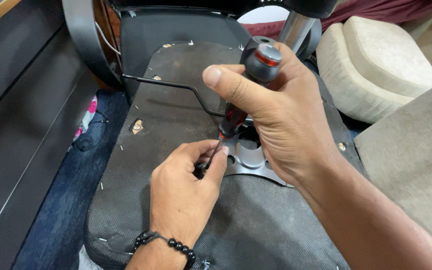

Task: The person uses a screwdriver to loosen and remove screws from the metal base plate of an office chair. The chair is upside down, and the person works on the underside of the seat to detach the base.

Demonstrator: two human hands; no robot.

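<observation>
My right hand [281,115] grips a screwdriver [248,85] with a black and red handle, held tilted, its shaft running down-left to a grey metal mounting plate [253,160]. My left hand [186,187] rests on the black fabric underside of an overturned office chair seat [176,115]; its thumb and fingers pinch around the screwdriver tip where it meets the plate. Whatever sits under the tip is hidden by the fingers. A black bead bracelet [176,245] circles my left wrist.
A thin black metal lever [176,87] bends across the seat underside. The chair's silver gas column [296,27] rises behind my right hand. Cream cushions [381,65] lie at the right, dark cabinet fronts [21,125] at the left, blue carpet [71,200] below.
</observation>
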